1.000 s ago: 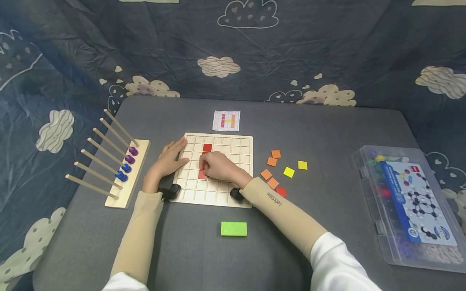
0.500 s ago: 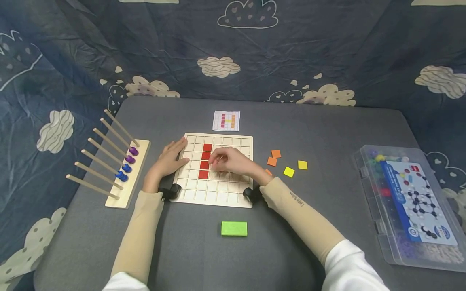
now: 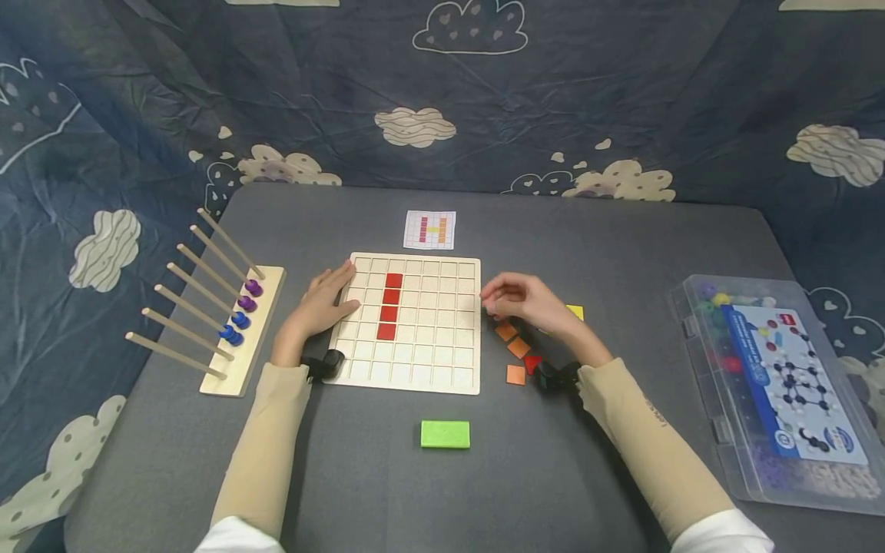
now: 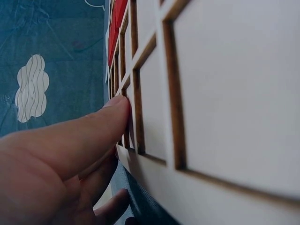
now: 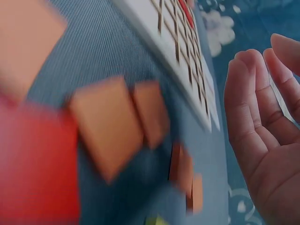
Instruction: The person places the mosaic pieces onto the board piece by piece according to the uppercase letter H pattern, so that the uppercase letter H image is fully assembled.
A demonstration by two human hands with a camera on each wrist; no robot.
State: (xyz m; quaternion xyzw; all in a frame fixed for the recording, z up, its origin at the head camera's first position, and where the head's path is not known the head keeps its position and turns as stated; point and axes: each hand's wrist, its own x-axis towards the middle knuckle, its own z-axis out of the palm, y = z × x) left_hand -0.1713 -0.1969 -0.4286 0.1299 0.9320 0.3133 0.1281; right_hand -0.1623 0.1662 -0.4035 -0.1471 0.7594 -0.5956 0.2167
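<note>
My left hand rests on the left edge of a wooden grid board, fingers spread along its rim. The left wrist view shows the thumb touching the board's surface. A column of several red tiles lies in the board's squares. Just off the board's right edge hovers my right hand, its fingers loosely bent with nothing between them in the right wrist view. Beneath and beside it are loose orange tiles, a red tile and a yellow tile, some partly hidden by the hand.
A pattern card lies behind the board. At the left stands a wooden peg rack with blue and purple pieces. A green block sits in front. A clear plastic case of molecule parts occupies the right side.
My right hand has lifted off the red tile column and moved right, past the board's edge to above the loose tiles. The left hand stays put.
</note>
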